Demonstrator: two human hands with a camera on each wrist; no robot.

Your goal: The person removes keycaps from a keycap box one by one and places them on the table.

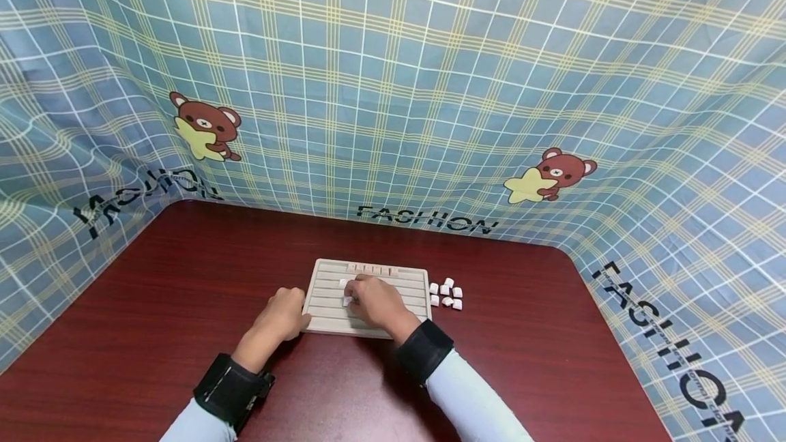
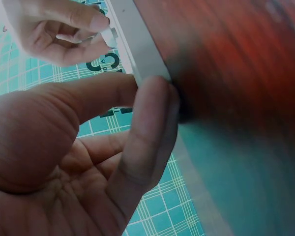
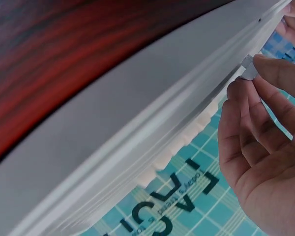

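A beige ridged tray lies on the table. My left hand grips its left edge, thumb and fingers on either side of the rim in the left wrist view. Over the middle of the tray, my right hand pinches a small white keycap between thumb and fingertips, close to the ridged surface. Another white piece sits on the tray just beyond those fingers. Along the far ridge stands a row of several pale keycaps. The right hand covers part of the tray's middle.
Several loose white keycaps lie just right of the tray. The dark red wooden table spreads around it. A blue plaid curtain with bear prints hangs behind and at both sides.
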